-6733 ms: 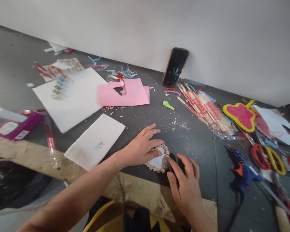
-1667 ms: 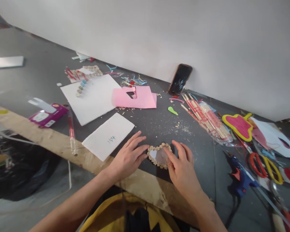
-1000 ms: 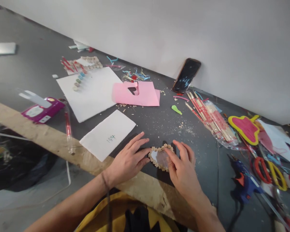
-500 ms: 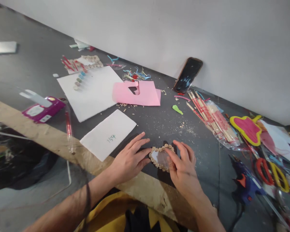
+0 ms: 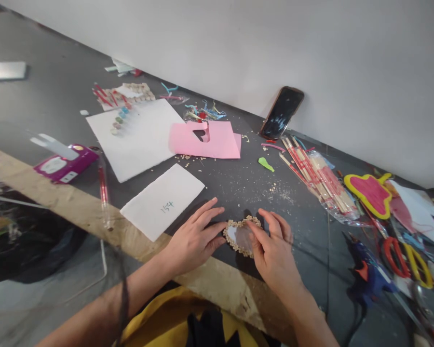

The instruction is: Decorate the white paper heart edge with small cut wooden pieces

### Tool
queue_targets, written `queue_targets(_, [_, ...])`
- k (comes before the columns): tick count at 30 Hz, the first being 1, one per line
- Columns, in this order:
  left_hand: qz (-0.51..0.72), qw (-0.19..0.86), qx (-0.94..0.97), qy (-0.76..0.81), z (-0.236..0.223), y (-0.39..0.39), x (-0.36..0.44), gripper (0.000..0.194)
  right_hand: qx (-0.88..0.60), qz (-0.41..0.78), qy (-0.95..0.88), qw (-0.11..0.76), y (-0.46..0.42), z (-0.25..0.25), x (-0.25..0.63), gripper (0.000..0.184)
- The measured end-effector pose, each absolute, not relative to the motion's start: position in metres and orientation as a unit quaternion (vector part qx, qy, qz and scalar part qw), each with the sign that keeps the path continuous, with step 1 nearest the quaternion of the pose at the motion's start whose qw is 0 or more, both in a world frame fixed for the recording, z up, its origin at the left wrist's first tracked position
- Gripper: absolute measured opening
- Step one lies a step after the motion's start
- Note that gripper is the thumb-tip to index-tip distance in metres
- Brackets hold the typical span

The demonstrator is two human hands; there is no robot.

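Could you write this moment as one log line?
Left hand: touching heart-shaped bead frame | Right hand: on its middle | Nearby: white card marked 154

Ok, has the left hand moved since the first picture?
Yes, the left hand moved back toward the sheet marked 154; it stops at the left edge of the beaded heart frame.

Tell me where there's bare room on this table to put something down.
Bare dark tabletop lies between the right hand and the glue gun, below the bag of sticks, with a few crumbs. More lies left of the white board, above the purple packet. The right end is crowded, around the scissors and foam shape.
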State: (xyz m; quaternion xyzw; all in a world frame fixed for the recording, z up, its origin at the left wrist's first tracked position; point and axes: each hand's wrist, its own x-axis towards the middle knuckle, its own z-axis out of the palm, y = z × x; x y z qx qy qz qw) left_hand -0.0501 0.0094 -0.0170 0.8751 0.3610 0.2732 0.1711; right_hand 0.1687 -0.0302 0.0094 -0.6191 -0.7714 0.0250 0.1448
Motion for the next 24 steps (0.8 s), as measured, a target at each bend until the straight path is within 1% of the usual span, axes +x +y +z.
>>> queue_targets(24, [0.276, 0.174, 0.875, 0.358, -0.0178, 0.0096, -0.051, 0.028, -0.611, 0.032, -0.776, 0.153, -0.0318, 0.0123, 0.1678, 0.029])
